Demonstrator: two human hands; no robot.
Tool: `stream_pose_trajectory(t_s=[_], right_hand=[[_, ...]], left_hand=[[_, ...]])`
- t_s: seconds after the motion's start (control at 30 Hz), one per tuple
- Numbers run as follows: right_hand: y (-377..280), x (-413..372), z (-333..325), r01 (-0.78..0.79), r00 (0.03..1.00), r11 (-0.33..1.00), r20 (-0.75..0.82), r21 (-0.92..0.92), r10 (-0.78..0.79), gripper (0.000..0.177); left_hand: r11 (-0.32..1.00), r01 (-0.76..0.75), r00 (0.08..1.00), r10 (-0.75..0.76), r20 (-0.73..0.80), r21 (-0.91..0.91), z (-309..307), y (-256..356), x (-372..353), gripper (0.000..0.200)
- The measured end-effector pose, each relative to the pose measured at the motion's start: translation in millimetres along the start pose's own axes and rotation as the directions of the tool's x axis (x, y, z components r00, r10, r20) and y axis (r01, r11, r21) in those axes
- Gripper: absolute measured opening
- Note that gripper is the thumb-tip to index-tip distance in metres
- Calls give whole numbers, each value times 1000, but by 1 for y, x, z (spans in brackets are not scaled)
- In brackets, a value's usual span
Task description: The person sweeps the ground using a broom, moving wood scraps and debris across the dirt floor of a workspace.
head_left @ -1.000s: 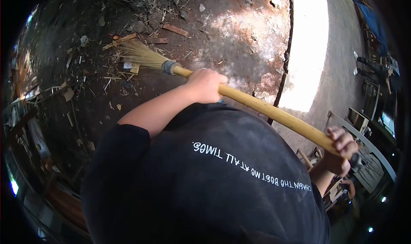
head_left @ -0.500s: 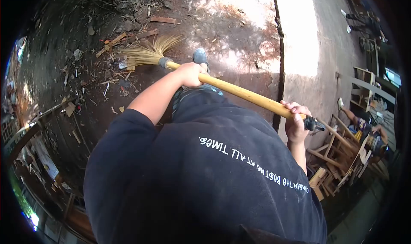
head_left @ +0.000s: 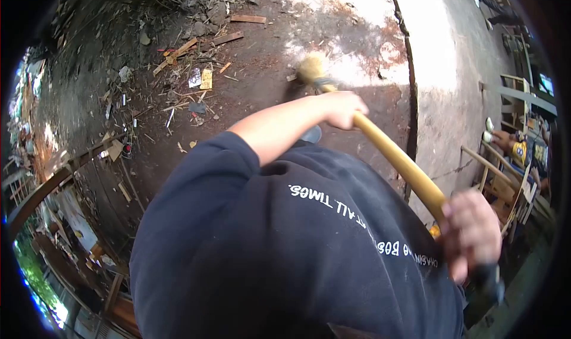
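A straw broom with a thick yellow handle (head_left: 398, 163) slants across the front of my body. My left hand (head_left: 342, 109) is wrapped round the handle just behind the bristles (head_left: 312, 68), which are blurred and bunched over the dirt floor. Near the handle's dark upper end, my right hand (head_left: 474, 227) grips it, smeared by motion. Part of a shoe (head_left: 311, 134) shows below my left forearm.
Wood scraps (head_left: 175, 56), a yellow packet (head_left: 206, 79) and other litter lie at the upper left. A long crack (head_left: 410, 95) divides the floor. At the right, a person (head_left: 517, 148) is beside wooden frames; another person's legs (head_left: 499, 11) show farther up.
The broom head has swung right, away from the litter, and its bristles have bunched. My left hand has moved right; my right hand has moved right and down, closer to the camera.
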State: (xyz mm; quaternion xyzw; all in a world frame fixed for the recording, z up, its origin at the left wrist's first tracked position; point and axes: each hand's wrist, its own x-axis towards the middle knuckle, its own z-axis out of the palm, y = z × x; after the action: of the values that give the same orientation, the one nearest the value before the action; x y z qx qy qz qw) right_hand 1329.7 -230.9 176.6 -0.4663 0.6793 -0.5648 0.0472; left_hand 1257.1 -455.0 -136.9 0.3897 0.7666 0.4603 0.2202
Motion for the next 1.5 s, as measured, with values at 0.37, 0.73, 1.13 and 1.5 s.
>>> stream_pose_trajectory(t_s=[0.37, 0.73, 1.13, 1.5], right_hand=[[153, -39, 270, -331, 606, 573, -296, 750, 738, 15], [-64, 157, 245, 78, 997, 982, 27, -170, -75, 29], [167, 26, 389, -438, 565, 506, -210, 743, 798, 19], [-51, 160, 265, 211, 966, 963, -113, -168, -231, 53]], left_hand=[[759, 632, 770, -638, -13, 156, -85, -126, -380, 26], [999, 25, 949, -13, -314, 33, -135, -27, -321, 16], [614, 761, 612, -787, 81, 209, -157, -148, -505, 30], [993, 96, 942, -68, -329, 69, -171, -28, -321, 17]])
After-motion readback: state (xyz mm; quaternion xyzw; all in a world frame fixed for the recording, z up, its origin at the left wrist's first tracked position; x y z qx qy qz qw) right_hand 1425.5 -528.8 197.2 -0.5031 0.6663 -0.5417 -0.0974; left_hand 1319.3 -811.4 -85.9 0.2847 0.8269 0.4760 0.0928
